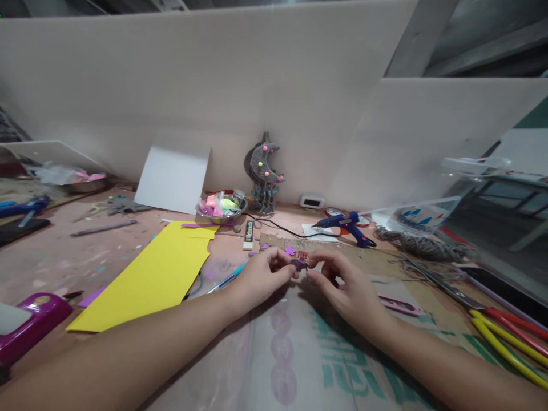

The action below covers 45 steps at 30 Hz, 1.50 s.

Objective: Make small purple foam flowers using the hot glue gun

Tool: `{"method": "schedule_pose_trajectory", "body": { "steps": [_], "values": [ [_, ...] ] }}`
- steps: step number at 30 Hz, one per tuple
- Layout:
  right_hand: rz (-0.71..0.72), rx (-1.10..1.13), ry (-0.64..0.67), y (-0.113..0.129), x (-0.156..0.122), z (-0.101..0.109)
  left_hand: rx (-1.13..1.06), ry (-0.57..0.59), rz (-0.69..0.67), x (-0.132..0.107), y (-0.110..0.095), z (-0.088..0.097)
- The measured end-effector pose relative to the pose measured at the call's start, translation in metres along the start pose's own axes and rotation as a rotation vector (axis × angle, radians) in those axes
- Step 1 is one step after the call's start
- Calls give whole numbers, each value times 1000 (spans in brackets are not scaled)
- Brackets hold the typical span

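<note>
My left hand point(276, 271) pinches a small purple-and-grey piece point(299, 263) between thumb and fingers, above the covered table. At the other side of that piece, my right hand point(338, 274) closes thumb and forefinger on its edge; the piece's exact kind is too small to make out. Just behind lies a purple paper cutout point(290, 250) on brown cardboard point(363, 256). A blue pen point(226, 278) rests beside my left wrist, partly hidden. Near my right wrist is a pink utility knife point(400, 305).
Yellow paper point(145, 279) lies left. At the back stand a bowl of coloured clay packets point(221, 206), a grey crescent-moon ornament point(263, 165) and a blue glue gun point(346, 226) with its cord. Right are grey yarn point(422, 242), scissors point(492, 313) and a phone point(507, 294).
</note>
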State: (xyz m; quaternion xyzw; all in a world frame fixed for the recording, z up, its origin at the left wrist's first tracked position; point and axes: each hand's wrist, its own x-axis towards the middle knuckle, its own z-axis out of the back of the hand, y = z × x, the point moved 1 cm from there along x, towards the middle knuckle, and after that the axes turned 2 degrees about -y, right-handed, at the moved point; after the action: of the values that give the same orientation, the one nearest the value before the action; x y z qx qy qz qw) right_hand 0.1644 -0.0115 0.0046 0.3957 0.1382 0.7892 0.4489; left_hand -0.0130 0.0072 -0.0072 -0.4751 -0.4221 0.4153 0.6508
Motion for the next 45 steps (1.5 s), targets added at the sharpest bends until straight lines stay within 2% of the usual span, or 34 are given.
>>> {"method": "schedule_pose_trajectory", "body": {
  "steps": [6,24,30,35,45],
  "values": [
    [129,-48,9,5,1,4,-8,-8,-17,0,-1,0],
    [130,-124,95,3,1,2,-41,5,-7,1,3,1],
    [131,-104,6,3,-1,4,-87,6,25,0,-1,0],
    [191,-111,69,6,0,5,1,-4,-34,1,1,0],
    [187,-77,123,2,2,1,28,-7,-47,0,0,1]
  ]
}}
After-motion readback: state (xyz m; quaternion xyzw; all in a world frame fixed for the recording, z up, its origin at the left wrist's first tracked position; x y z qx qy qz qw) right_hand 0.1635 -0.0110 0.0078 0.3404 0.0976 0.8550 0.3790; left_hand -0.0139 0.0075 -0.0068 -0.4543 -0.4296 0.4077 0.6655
